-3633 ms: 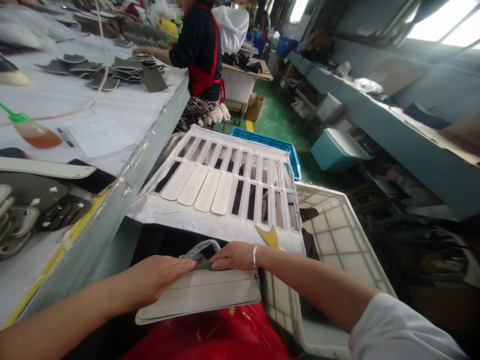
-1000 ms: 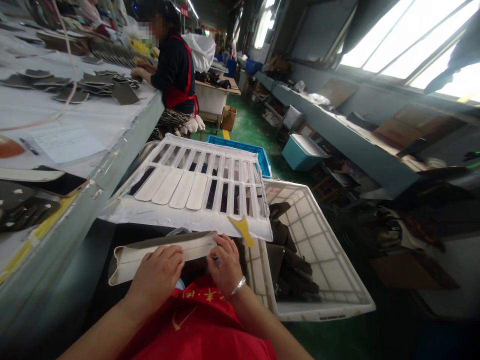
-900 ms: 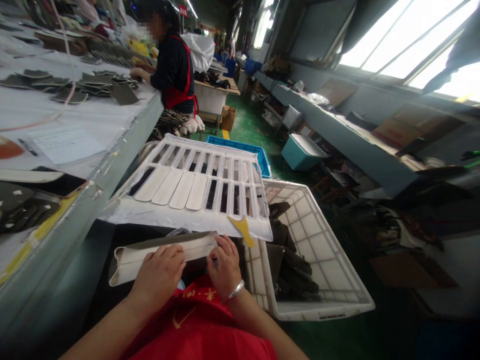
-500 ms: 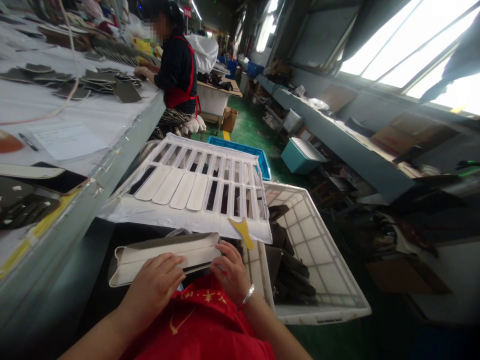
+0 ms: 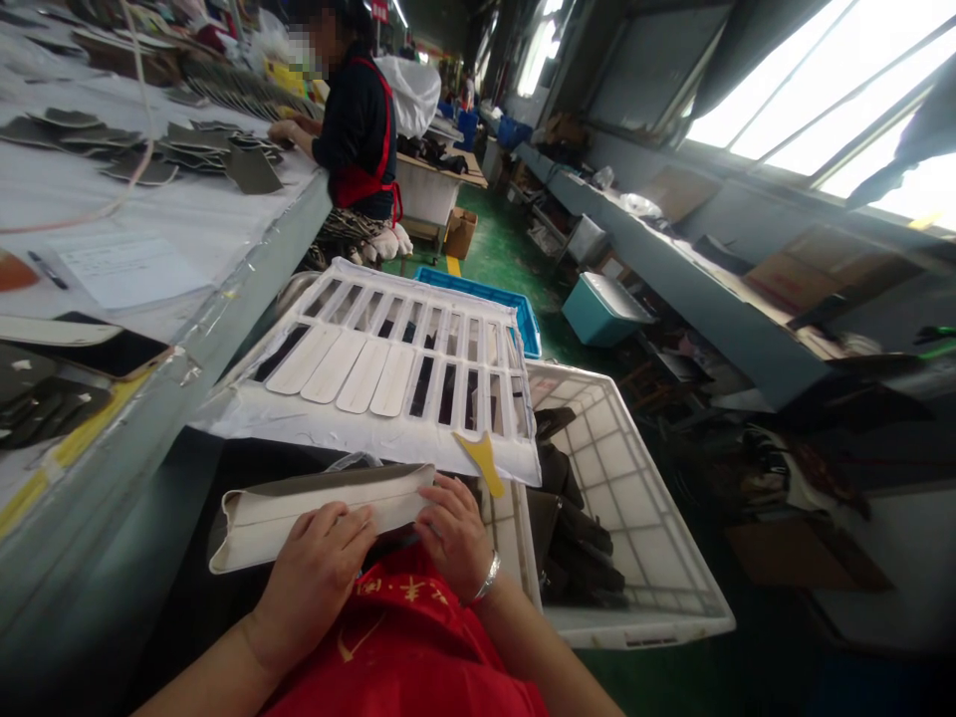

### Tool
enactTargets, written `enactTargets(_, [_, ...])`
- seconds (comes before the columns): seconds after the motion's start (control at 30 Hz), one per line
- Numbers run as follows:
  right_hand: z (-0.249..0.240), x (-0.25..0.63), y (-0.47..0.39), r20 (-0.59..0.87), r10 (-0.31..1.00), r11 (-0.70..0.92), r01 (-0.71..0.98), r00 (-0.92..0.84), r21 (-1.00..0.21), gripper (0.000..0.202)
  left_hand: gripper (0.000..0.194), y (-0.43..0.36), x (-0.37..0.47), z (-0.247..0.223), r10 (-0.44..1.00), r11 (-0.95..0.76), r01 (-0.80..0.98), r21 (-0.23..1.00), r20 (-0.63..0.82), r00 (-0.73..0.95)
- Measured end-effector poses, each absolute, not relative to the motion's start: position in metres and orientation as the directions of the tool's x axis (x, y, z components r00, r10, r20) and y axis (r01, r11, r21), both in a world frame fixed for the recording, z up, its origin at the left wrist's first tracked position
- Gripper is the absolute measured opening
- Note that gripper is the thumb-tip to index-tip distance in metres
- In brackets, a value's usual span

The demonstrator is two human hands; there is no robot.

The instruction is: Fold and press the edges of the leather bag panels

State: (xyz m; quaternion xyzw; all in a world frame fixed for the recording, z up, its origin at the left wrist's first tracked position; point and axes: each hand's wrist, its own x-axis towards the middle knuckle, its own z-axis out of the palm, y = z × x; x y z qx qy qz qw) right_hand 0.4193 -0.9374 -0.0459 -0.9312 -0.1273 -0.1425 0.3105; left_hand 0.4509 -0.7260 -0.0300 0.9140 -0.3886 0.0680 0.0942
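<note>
A long folded piece (image 5: 269, 510), cream on the near side with a dark grey back, lies across in front of me, its left end open. My left hand (image 5: 321, 558) rests on its middle, fingers bent over the cream face. At the piece's right end, my right hand (image 5: 454, 530) has its fingers curled round the edge, a silver bracelet on the wrist. Beyond the piece is a white slotted frame (image 5: 358, 426) with several cream strips (image 5: 357, 373) side by side on it. A yellow tool (image 5: 484, 460) lies at the frame's near right edge.
To the right stands a white crate (image 5: 657, 528) holding dark pieces (image 5: 579, 548). A long table (image 5: 246, 234) runs along the left, with paper and grey pieces on it. A person in a red apron (image 5: 365, 149) works at its far side. Behind the frame is a blue tray (image 5: 527, 324).
My left hand has slid slightly right along the cream face. My right hand has shifted a little left at the end of the piece.
</note>
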Motion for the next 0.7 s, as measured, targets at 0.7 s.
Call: enactTargets(0.7, [-0.043, 0.422, -0.943, 0.338, 0.191, -0.776, 0.352, 0.922, -0.523, 0.009, 0.017, -0.738, 0.467, -0.023, -0.62, -0.72, -0.567, 0.401, -0.004, 0.785])
